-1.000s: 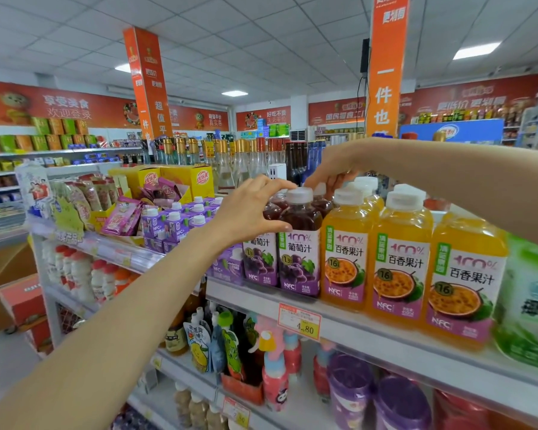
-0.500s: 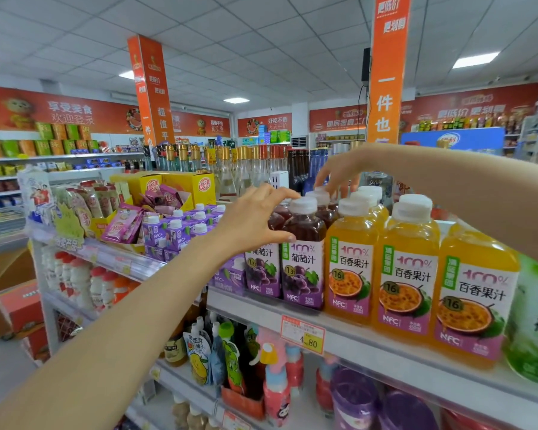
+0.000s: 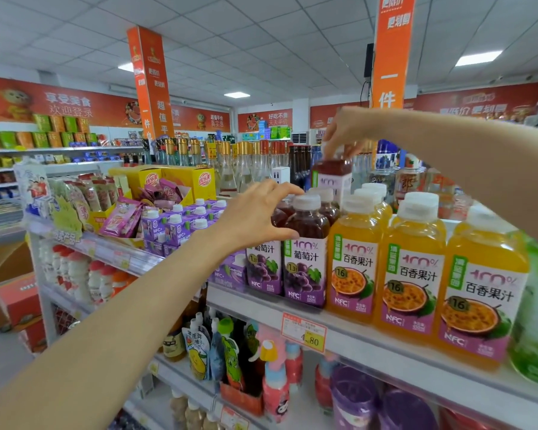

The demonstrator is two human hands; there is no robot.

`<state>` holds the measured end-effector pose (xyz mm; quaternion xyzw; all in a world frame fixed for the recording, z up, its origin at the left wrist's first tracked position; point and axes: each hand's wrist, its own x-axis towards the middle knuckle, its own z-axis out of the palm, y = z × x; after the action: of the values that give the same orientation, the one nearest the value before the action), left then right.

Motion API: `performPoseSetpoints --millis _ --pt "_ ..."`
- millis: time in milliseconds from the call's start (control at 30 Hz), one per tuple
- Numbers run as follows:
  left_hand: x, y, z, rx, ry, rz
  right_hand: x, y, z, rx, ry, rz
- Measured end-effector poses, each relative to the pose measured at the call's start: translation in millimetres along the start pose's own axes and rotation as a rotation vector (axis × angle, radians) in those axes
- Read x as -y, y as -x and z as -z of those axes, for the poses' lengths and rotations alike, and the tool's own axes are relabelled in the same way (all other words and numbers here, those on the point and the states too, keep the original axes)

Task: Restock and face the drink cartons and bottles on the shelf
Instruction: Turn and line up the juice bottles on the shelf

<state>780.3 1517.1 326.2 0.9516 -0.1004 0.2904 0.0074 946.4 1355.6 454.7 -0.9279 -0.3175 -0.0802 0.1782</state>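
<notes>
The right hand (image 3: 345, 131) pinches, with its fingertips closed tight, the top of a dark purple plastic grape juice bottle with a white-backed label (image 3: 333, 178). This raised bottle hangs upright straight below the grip, above the back of the grape row and clear of the shelf. The left hand (image 3: 258, 218) curves in a wide C round the neck of the front grape bottle, a dark purple plastic one with a white cap (image 3: 306, 262). Its thumb touches the shoulder and its fingers arch over the cap. Whether those fingers press down, I cannot tell.

The step in hand looks like restocking the grape facing: one bottle is carried in the air while the front one is steadied. The next move probably calls for lowering the raised bottle into a gap behind the left hand's grip, label forward, without knocking the tall orange passion-fruit juice bottles (image 3: 354, 259) just to the right of that grip.

The grape labels read "100%", "葡萄汁" and "NFC". The orange ones read "100%", "百香果汁", "16" and "NFC". A red-edged price tag (image 3: 305, 333) on the pale metal shelf edge (image 3: 385, 352), below the left grip, shows "4.80". Small purple cartons with white caps (image 3: 174, 225), left of that grip, carry "NFC+".
</notes>
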Motion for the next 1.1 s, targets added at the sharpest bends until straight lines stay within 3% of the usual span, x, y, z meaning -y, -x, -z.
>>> performPoseSetpoints --millis 333,400,500,600,1100 --pt "4.4 7.2 -8.3 -0.047 0.130 -0.053 61.1 20.8 100.0 -0.446 -0.249 0.191" --pt "4.8 13.7 -8.3 -0.205 0.249 -0.061 72.3 31.7 106.4 -0.477 -0.329 0.247" --pt "-1.9 26.0 7.5 -0.500 0.522 0.099 89.0 50.9 104.5 -0.474 -0.335 0.273" --pt "-4.4 36.2 22.2 -0.636 0.589 0.229 104.6 70.9 85.6 -0.461 -0.295 0.283" --pt "-30.8 135.8 10.7 -0.261 1.000 0.570 138.3 134.1 -68.8 -0.279 -0.498 0.374"
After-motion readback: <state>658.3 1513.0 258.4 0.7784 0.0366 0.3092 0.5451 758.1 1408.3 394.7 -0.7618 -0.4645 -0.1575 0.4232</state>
